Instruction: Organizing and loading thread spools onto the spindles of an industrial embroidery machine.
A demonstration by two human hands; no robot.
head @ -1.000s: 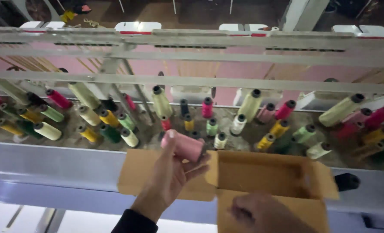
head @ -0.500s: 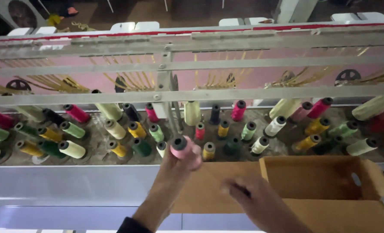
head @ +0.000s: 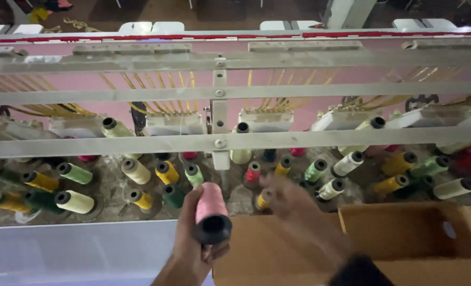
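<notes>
Left hand [head: 189,249] clamped round pink spool [head: 211,212]; right hand [head: 294,204] blurred, grip cannot tell; risk: spool knocks green cone [head: 194,175] just beyond grip

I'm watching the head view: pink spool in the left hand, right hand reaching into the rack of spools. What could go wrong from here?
1. The right hand is motion-blurred among closely packed spools; it could knock the yellow spool or the white spool beside it.
2. The left hand holds the pink spool around its lower end only, so it might slip.
3. The grey crossbar hides part of the rack, so the reach is partly blind.
</notes>
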